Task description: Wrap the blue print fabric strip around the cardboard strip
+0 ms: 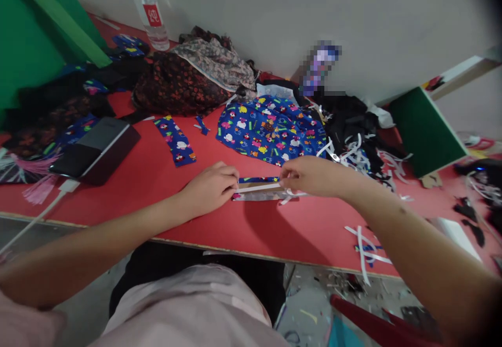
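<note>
Both my hands work on a narrow strip of blue cartoon-print fabric (259, 180) with a white tape strip (259, 187) along it, lying on the red table (157, 179). My left hand (212, 187) has its fingers curled and pinches the strip's left end. My right hand (314, 176) pinches the right end, fingers pressed together. The strip stretches flat between the two hands.
A large piece of the same blue print fabric (270, 130) lies just behind. A loose blue strip (175, 141), a dark tablet (94, 150) with white cable, dark floral fabrics (176, 82), a water bottle (151, 14), green boards (425, 130) and white tape scraps (364, 253) surround.
</note>
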A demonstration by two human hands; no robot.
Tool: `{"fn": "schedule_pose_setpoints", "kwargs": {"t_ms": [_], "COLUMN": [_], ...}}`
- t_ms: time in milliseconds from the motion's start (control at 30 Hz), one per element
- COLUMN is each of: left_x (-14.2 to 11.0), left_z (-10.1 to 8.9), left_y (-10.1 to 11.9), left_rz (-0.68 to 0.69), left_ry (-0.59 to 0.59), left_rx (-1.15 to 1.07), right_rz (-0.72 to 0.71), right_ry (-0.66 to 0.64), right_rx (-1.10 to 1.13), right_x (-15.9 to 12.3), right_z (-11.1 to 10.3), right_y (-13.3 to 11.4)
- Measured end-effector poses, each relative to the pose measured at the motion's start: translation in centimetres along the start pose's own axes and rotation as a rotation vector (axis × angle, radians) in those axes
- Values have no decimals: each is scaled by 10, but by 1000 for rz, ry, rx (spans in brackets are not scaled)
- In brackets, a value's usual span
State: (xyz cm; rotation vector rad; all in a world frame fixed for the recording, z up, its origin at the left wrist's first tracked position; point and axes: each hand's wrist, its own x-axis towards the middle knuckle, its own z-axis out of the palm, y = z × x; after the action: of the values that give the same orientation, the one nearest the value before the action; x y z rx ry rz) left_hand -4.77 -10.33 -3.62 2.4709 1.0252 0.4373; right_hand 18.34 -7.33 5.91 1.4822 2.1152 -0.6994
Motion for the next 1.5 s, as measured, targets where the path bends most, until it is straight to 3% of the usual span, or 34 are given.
{"fn": "schedule_pose_setpoints", "kwargs": {"t_ms": [200, 467, 1300, 1500], "left_x": [1, 2, 3, 8], "left_z": [1, -1, 0, -4], "left_y": [-3, -2, -4, -2], "left_rz": [30, 18, 39, 6], "left_ry": [9, -18, -19, -82], "left_rx": [11, 17, 42, 60], "right_rz": [130, 231, 222, 196], "right_ry": [28, 51, 37, 2], "right_rx": [-123, -224, -276, -299], "right_x": [-9, -3, 11, 13], "right_z": [7, 16, 33, 31], "right_y": [12, 0, 5, 2]}}
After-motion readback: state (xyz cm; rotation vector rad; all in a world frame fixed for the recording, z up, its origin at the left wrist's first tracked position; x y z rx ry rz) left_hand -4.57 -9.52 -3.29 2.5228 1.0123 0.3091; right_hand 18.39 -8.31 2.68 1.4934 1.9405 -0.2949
